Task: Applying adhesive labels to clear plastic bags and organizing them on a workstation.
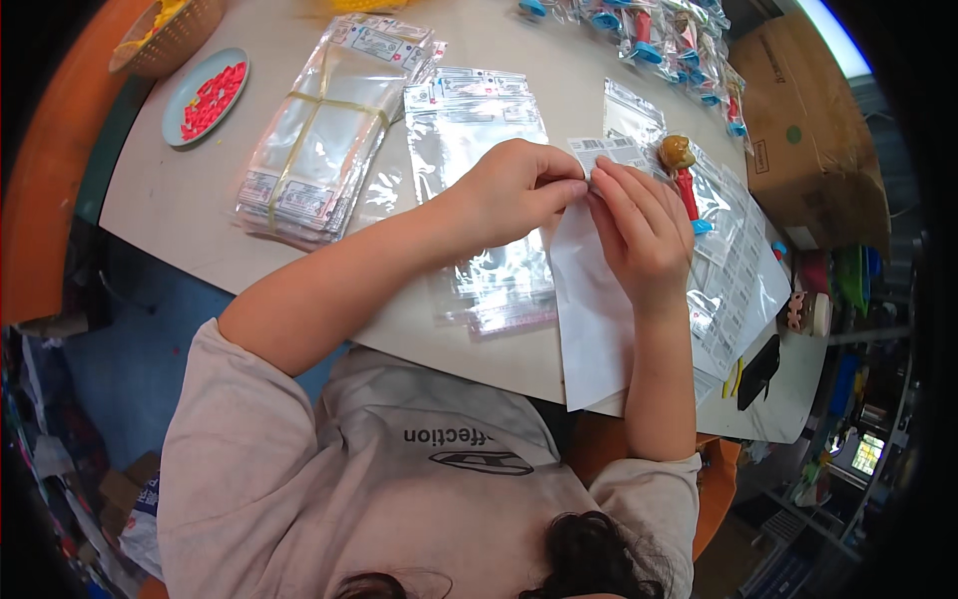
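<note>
My left hand (519, 195) and my right hand (644, 228) meet over the table, fingertips almost touching. Between them is a white label sheet (594, 299), with barcode stickers showing along its top and its lower part hanging toward me. My left thumb and forefinger pinch its upper edge; whether a single sticker is lifted there is hidden. The right fingers close on the sheet from the other side. Just right of that hand lies a red-handled toy (686, 185) with a brown knob and blue base. Clear zip bags (474, 150) lie flat beyond my left forearm.
A banded stack of clear bags (324, 130) sits at left, near a plate (172, 120) of small red pieces and a basket (150, 62). Bagged toys (654, 40) pile up at the back, beside a cardboard box (813, 130). More barcode sheets (733, 290) and a black object (760, 371) lie right.
</note>
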